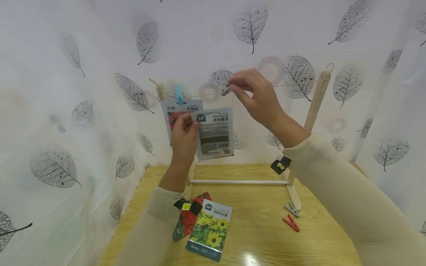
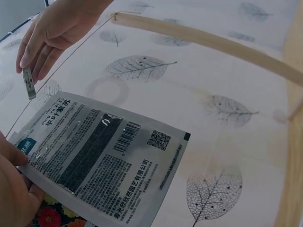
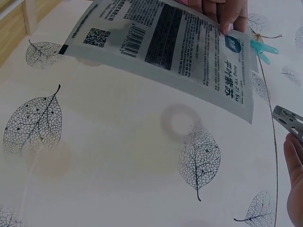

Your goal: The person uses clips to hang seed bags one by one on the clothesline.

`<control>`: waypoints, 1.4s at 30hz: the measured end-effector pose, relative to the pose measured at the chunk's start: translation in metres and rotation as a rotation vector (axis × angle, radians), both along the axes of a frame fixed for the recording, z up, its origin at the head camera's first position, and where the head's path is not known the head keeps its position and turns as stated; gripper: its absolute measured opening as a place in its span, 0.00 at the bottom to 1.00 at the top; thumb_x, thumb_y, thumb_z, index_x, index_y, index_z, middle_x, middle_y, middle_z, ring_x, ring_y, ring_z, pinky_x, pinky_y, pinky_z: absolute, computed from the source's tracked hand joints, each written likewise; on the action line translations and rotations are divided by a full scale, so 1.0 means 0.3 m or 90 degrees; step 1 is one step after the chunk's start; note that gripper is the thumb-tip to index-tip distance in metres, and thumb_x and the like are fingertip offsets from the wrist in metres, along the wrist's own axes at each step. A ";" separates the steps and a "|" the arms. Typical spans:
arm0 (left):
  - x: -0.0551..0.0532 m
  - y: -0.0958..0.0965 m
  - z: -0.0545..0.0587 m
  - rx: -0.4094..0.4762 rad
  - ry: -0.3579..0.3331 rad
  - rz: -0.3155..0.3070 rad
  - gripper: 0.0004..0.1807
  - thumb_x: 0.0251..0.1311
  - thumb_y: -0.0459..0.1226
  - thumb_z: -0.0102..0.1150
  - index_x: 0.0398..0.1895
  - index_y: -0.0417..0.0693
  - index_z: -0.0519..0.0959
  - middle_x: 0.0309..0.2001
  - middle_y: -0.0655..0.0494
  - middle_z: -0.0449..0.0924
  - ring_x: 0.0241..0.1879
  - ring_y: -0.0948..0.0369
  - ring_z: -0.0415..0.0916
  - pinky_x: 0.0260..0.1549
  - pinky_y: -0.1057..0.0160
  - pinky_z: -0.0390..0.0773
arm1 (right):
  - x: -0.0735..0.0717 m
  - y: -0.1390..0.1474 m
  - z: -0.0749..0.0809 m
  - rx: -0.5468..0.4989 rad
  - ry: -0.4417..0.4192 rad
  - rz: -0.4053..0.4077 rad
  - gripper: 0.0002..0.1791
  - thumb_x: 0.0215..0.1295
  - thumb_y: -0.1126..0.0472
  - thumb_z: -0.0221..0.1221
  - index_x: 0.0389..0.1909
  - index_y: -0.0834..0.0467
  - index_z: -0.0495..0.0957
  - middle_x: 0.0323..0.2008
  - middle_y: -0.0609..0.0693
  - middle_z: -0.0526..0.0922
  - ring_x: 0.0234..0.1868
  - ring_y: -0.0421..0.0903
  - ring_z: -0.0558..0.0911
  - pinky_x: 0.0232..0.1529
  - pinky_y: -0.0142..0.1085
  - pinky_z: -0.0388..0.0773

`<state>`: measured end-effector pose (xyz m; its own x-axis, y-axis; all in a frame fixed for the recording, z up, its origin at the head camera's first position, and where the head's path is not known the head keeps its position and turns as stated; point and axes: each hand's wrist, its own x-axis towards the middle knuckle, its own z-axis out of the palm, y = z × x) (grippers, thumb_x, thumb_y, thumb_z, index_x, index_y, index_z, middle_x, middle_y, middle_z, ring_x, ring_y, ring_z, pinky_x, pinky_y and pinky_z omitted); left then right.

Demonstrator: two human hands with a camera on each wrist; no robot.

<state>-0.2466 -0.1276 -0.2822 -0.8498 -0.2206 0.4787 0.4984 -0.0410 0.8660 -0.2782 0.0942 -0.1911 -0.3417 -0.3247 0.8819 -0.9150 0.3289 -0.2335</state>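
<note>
My left hand (image 1: 185, 136) pinches a silvery seed packet (image 1: 215, 138) by its upper left edge, its printed back facing me. My right hand (image 1: 257, 99) holds a grey clothespin (image 1: 226, 89) between thumb and fingers, close to the string (image 1: 213, 94). In the right wrist view that clothespin (image 3: 289, 120) appears just beside the string. Behind my left hand, another seed packet (image 1: 168, 107) with flowers hangs from the string by a light blue clothespin (image 1: 179, 94). The held packet's top edge sits a little below the string, apart from the grey clothespin.
Two wooden posts (image 1: 317, 99) carry the string, joined low down by a white rod (image 1: 239, 182). On the wooden table (image 1: 259, 236) lie a yellow-flower seed packet (image 1: 211, 231), a red-flower packet (image 1: 186, 221), a grey clothespin (image 1: 291, 210) and a red clothespin (image 1: 291, 223). A leaf-printed curtain (image 1: 100, 44) surrounds everything.
</note>
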 end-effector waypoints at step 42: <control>-0.042 0.019 0.041 0.028 0.015 0.044 0.15 0.72 0.28 0.49 0.59 0.35 0.72 0.47 0.54 0.73 0.44 0.64 0.73 0.46 0.69 0.75 | -0.034 -0.119 0.072 0.002 -0.126 -0.020 0.10 0.73 0.66 0.58 0.50 0.65 0.77 0.49 0.56 0.82 0.54 0.45 0.84 0.59 0.30 0.79</control>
